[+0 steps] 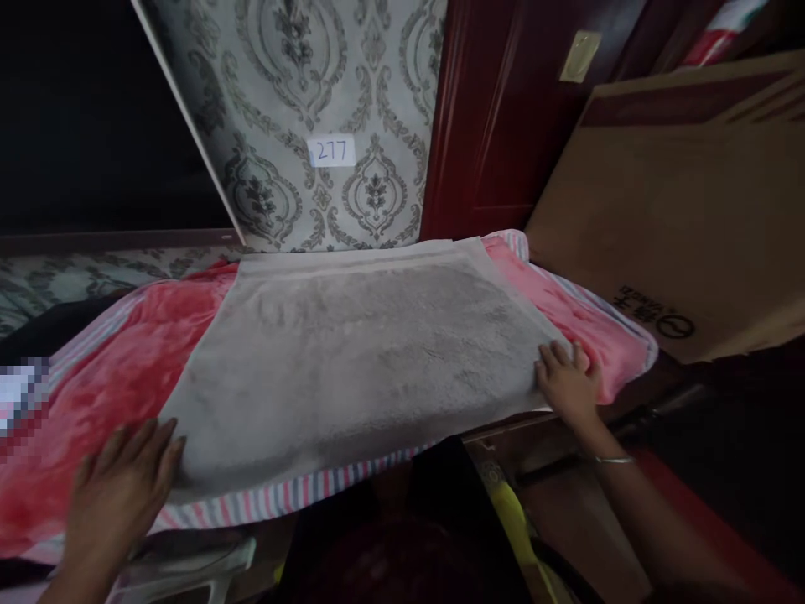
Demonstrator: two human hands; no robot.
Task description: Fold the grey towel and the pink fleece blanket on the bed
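Observation:
A grey plush cloth (352,352) with a pale hem along its far edge is spread out in front of me. Beneath it lies a pink-red blanket (144,344), showing at both sides, with a striped border along its edges. My left hand (126,470) rests flat across the cloth's near left corner and the pink blanket, fingers stretched. On the opposite side, my right hand (569,377) presses down on the cloth's near right corner, its fingers spread. A bracelet circles the right wrist.
Behind the cloth stands a patterned wall with a paper label (332,151) reading 277. A dark screen (106,126) is at the left. To the right are a dark red door (490,109) and a large cardboard box (679,210). A white plastic stool (214,562) shows below.

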